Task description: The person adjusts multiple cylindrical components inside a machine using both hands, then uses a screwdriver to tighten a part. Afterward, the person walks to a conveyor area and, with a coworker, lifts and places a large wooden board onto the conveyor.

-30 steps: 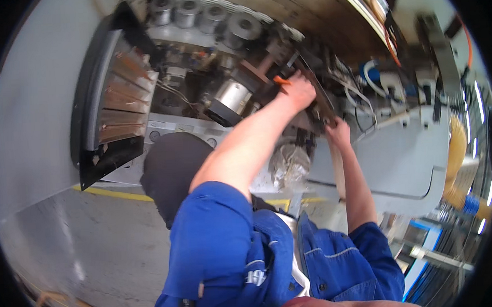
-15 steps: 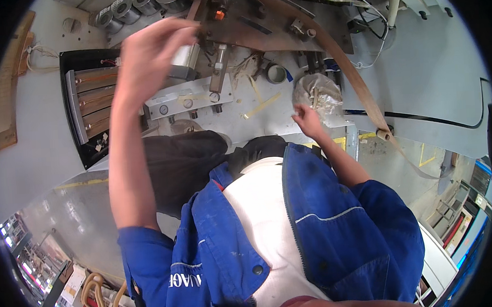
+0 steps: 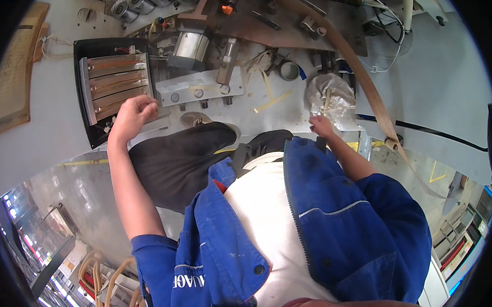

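My left hand (image 3: pixel 134 118) is raised beside the lower right corner of a black-framed panel (image 3: pixel 87 131) with several metal-edged strips. Its fingers are curled in, and nothing shows between them. On the right, my right hand (image 3: pixel 321 126) is at the lower edge of a crumpled clear plastic bag (image 3: pixel 340 98) with pale scraps inside. The fingers of that hand are bent together; whether they hold something or touch the bag is hard to see. A row of round gauges sits on a pale bracket (image 3: pixel 211 83) between the hands.
A metal cylinder (image 3: pixel 192 44) stands above the gauges. A brown belt (image 3: pixel 358 70) curves down the right side to a roller (image 3: pixel 392 144). Tape strips (image 3: pixel 274 101) lie near a round cup-like part (image 3: pixel 289 70). My dark-trousered leg (image 3: pixel 174 163) extends below the gauges.
My left hand has come down from in front of the cylinder to beside the black-framed panel, its fingers now curled. My right hand has shifted slightly and remains near the bag.
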